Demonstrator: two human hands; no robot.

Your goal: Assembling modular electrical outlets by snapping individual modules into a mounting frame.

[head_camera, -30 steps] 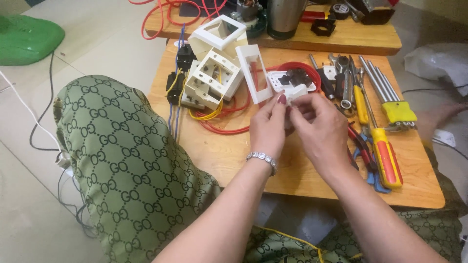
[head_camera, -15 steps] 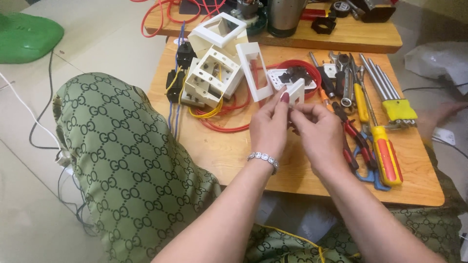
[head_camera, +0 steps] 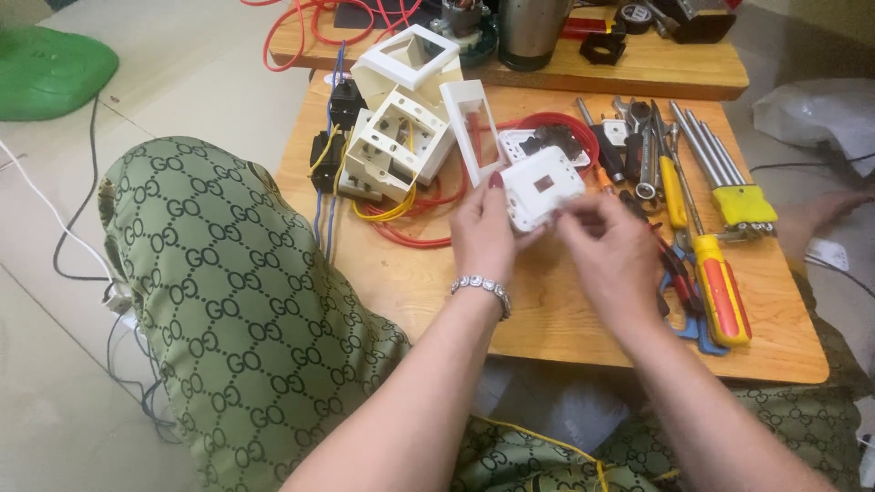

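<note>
While the white switch plate (head_camera: 541, 187) is pinched by left hand (head_camera: 483, 239) and right hand (head_camera: 612, 251), it is judged light, stiff, best gripped at its edges.

Both hands hold a white switch plate (head_camera: 541, 187) above the wooden worktop (head_camera: 547, 301): the left hand (head_camera: 481, 232) grips its lower left edge, the right hand (head_camera: 609, 246) its right side. White frames (head_camera: 401, 137) and red wire (head_camera: 419, 232) lie to the left, screwdrivers (head_camera: 715, 273) to the right.
</note>
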